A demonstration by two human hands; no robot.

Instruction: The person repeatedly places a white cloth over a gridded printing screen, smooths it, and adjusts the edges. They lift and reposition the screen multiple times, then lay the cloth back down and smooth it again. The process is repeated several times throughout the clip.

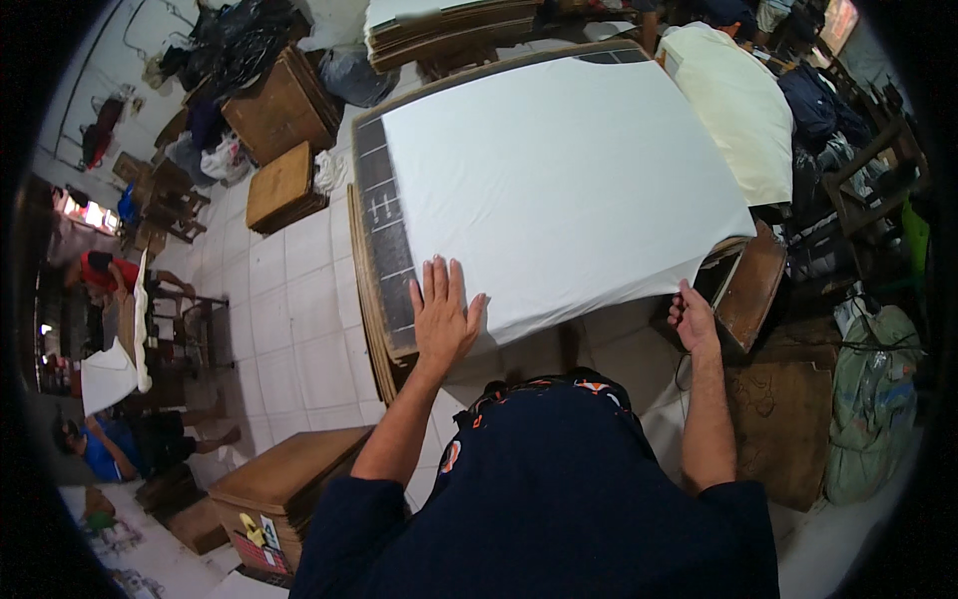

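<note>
A large piece of white fabric lies spread over a dark board with pale lines along its left side. My left hand rests flat on the fabric's near left corner, fingers stretched out. At the near right corner, my right hand pinches the fabric's edge between thumb and fingers. That edge is pulled taut and hangs over the near side of the board. Small wrinkles run across the cloth near my left hand.
Cream fabric lies beyond the board's right side. Stacked brown boards stand at lower left, with more boards farther off. A green sack and a wooden box are on the right. Two people sit at far left.
</note>
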